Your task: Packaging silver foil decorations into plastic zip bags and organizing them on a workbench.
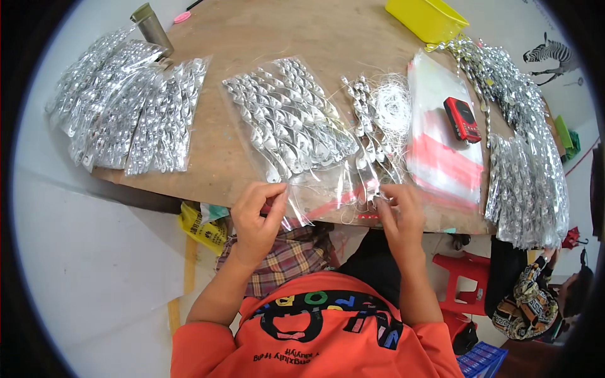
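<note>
A clear plastic bag [321, 195] lies at the table's near edge with silver twisted spiral strips [290, 123] inside, set in slanting rows. Its loose, unfilled end faces me. My left hand [257, 220] pinches the left corner of that end between thumb and fingers. On the other side, my right hand [402, 217] is closed in a pinch at the bag's right corner, close to a few loose spiral strips [365, 120]. Exactly what the right fingertips grip is hard to make out. White string [392, 107] lies tangled just beyond that hand.
Filled bags of silver spirals [167, 116] are piled at the left, near a metal flask [151, 28]. Flat plastic bags [441, 126] carry a red device [462, 120]. More silver strips [526, 183] hang over the right edge. A yellow basin [428, 22] stands at the back.
</note>
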Tool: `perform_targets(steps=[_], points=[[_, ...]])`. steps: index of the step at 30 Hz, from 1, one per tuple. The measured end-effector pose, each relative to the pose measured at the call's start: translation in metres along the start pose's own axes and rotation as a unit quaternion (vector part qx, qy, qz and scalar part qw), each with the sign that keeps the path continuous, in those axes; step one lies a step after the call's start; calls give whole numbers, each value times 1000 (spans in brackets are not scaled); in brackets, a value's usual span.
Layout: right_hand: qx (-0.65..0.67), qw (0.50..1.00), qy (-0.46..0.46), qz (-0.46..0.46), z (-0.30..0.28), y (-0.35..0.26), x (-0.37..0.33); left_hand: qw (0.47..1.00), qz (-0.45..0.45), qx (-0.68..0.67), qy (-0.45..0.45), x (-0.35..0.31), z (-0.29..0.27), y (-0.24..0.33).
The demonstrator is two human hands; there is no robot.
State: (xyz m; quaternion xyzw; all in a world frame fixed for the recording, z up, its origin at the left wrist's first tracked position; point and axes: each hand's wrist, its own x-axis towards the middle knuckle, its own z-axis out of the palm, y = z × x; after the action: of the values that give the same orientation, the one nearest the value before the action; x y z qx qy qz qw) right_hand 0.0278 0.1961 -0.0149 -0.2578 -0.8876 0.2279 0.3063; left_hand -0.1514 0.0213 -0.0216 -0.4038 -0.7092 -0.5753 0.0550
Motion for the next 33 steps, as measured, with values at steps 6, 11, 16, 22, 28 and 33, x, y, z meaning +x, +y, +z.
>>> perform_targets(steps=[6, 11, 16, 22, 28, 33], points=[[-106, 993, -10, -45, 17, -6, 18, 999, -24, -2, -26, -1, 7, 2], [-122, 992, -12, -34, 22, 0, 21, 1000, -15, -13, -20, -4, 4, 5], [-131, 990, 16, -44, 27, -3, 24, 999, -18, 0, -28, -4, 4, 4], [-78, 997, 11, 18, 26, 4, 25, 1000, -13, 8, -27, -2, 3, 7], [25, 998, -51, 36, 11, -3, 24, 1000, -13, 11, -19, -3, -1, 4], [238, 962, -77, 108, 3, 6, 17, 996, -81, -43, 7, -14, -11, -13]])
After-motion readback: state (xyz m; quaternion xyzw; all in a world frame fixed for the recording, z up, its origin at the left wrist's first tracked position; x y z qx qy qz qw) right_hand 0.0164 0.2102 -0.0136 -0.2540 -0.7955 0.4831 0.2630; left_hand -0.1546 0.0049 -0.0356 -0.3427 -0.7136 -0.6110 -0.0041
